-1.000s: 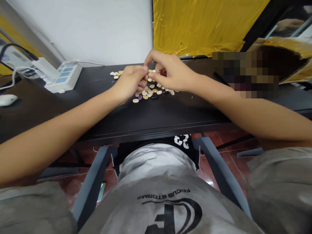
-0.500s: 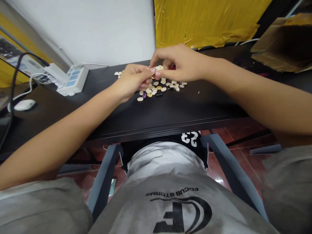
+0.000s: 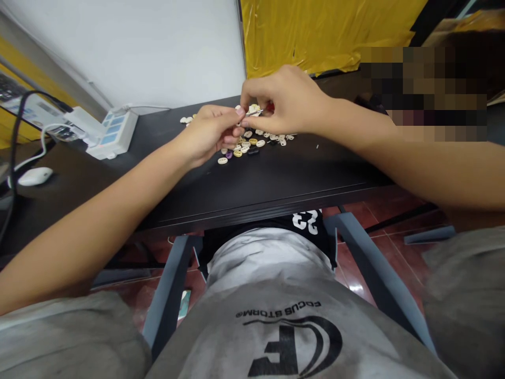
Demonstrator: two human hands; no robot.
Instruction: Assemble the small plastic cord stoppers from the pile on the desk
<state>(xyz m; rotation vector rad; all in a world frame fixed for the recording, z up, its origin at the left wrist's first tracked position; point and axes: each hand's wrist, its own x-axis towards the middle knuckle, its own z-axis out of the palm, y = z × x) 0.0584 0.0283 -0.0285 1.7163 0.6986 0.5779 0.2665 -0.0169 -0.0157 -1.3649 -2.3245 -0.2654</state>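
Observation:
My left hand point(image 3: 213, 130) is closed in a pinch above the table, thumb against the fingers. Whatever it pinches is too small and too covered to make out. Close against it, my right hand point(image 3: 290, 102) is closed round a thin metal tool point(image 3: 255, 112), with something red point(image 3: 270, 107) showing inside the curled fingers. The tool's tip points at the left fingertips. Beneath and behind both hands lies a loose spread of small oval button-like pieces point(image 3: 253, 141), mostly cream, with some yellow, a purple one point(image 3: 229, 155) and a black one point(image 3: 253, 151).
A white power strip point(image 3: 114, 134) with a plugged-in adapter and cables stands at the left, near a white mouse point(image 3: 35, 176). A white panel point(image 3: 169, 47) and yellow-wrapped boards point(image 3: 307, 37) rise behind the black table point(image 3: 256, 187). A pixelated patch covers the back right.
The metal tool now shows between my hands, where the fingers met before. My right hand has turned slightly. The whole view has shifted a little, and a pixelated patch has appeared at the right.

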